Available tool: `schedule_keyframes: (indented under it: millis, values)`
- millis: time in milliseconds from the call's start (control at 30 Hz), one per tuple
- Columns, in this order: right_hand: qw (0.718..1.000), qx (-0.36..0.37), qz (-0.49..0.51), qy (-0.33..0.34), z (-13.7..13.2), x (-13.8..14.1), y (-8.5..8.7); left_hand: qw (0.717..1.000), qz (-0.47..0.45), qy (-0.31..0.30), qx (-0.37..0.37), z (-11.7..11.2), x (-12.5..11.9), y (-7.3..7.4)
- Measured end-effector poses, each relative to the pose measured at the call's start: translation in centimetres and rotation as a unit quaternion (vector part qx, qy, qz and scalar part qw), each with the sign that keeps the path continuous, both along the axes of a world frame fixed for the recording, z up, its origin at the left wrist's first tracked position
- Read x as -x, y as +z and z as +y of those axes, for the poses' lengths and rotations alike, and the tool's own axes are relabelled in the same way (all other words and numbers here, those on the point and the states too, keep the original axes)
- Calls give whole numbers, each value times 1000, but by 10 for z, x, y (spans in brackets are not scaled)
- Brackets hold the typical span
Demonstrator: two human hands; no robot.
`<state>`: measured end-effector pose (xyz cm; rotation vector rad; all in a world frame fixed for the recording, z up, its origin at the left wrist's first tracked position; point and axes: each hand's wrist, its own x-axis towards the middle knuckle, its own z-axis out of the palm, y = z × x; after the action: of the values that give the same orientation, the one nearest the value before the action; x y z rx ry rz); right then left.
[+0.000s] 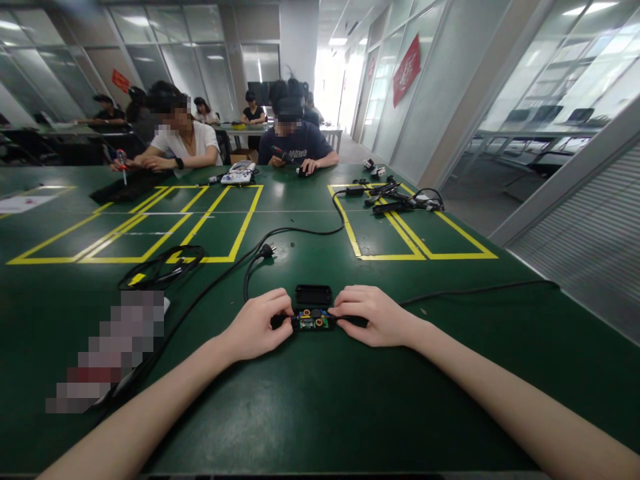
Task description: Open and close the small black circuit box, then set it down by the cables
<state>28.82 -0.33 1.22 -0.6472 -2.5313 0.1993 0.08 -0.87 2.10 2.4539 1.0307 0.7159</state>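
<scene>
Green table [240, 413] spreads under our hands in the head view, with the bare board [314, 323] at the near middle, between them. Our left hand [260, 323] pinches the left lead [283, 322], thumb against fingers; our right hand [375, 317] pinches the right lead [351, 321] the same way. Just beyond the board lies the black cover [313, 294], apart from it. We judge the wire joints the weak spot: drawing the leads apart or twisting one could strain them. The plug [267, 251] lies farther left, and a cord [475, 291] runs far right; were either tied to these leads, which our fingers hide, a snag could drag the board askew.
</scene>
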Motion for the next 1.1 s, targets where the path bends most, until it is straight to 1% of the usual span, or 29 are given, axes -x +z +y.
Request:
schedule_keyframes:
  millis: [67, 133, 233, 267, 333, 433, 533, 600, 700, 767, 933, 1100]
  values:
    - [999, -7, 21, -29, 1, 3, -3, 1000, 0, 6, 0, 0, -1, 0]
    - [994, -18, 39, -99, 3, 7, -7, 1000, -1, 14, -6, 0, -2, -2]
    - [977, -20, 35, -210, 5, 14, -14, 999, -1, 38, -22, 1, -5, -5]
    - [972, -13, 28, -231, 6, 16, -17, 998, 1, 50, -27, 1, -5, -6]
    - [968, 4, 19, -251, 7, 18, -22, 997, 6, 73, -37, 2, -6, -8]
    - [968, 42, 40, -245, 8, 17, -26, 995, 14, 89, -43, 3, -7, -12]
    - [967, 99, 87, -220, 8, 17, -23, 995, 13, 88, -38, 4, -7, -14]
    - [957, 153, 119, -214, 7, 17, -20, 996, 5, 83, -35, 3, -7, -14]
    - [935, 251, 167, -188, 5, 19, -15, 997, -11, 63, -38, 3, -7, -14]
    - [923, 285, 193, -175, 4, 20, -14, 998, -17, 53, -42, 2, -8, -13]
    - [917, 264, 229, -193, 5, 21, -17, 997, -20, 61, -42, 1, -7, -12]
    - [915, 264, 242, -185, 4, 20, -16, 996, -22, 88, -26, 1, -6, -12]
